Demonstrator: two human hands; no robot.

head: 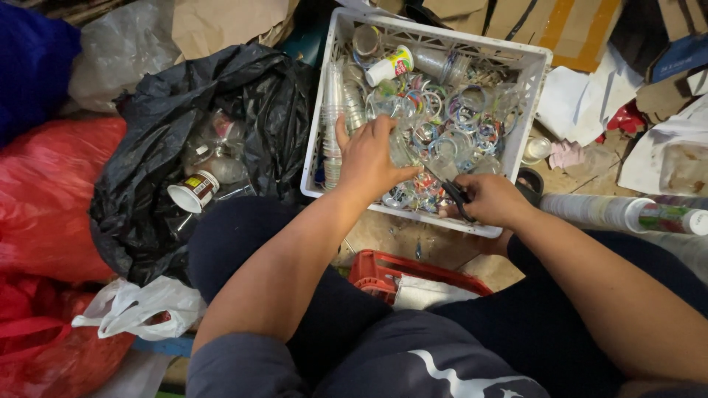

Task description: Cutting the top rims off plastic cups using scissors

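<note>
Head view, looking down past the person's dark trousers at a cluttered floor. Biggest item: black bin bag (243,110) at left-centre, mouth open, with clear plastic bottles and a white paper cup (193,191) lying on its side inside. Red plastic bags (44,191) further left, a white carrier bag (140,306) below the black one. White plastic crate (531,81) sits at top centre, right beside the black bag, full of clear plastic cups, cut rings with coloured print and a small white bottle (389,65) near its far wall; a stack of clear cups (333,118) stands along its left wall. Red crate (383,269) between the knees, just below the white one. Long sleeve of stacked cups (612,212) lies on the floor at right, next to the right forearm. Cardboard and white paper scraps along the top and right edges. Left hand (369,158) is inside the white crate, fingers (387,127) curled down onto a clear plastic cup (402,151), gripping it as far as I can tell; the cup is mostly hidden under the palm. Right hand (493,199) at the crate's near rim, fingers clenched through the handles of black scissors (453,193), blades pointing toward the cup in the left hand.
</note>
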